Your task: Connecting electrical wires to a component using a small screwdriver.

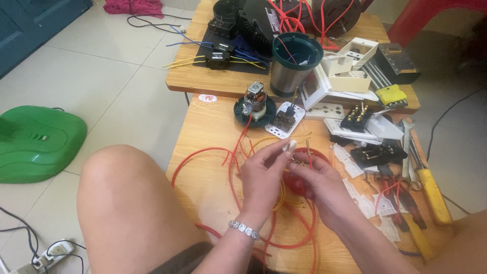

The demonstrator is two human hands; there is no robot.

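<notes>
Pinching small white connector (291, 146) in left hand (266, 175), right hand (317, 185) gripping red wire (309, 161)

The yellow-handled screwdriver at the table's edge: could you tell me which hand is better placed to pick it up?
Right, probably. The yellow-handled screwdriver lies on the right hand's side, nearer to it. The left hand is farther away, with a small white part pinched in its grip.

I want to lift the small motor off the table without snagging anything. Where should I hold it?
Probably grip the small motor from above, by the two sides of its upright metal body. It stands on a dark round base, and red wires trail off its near side, so avoid coming from there.
</notes>
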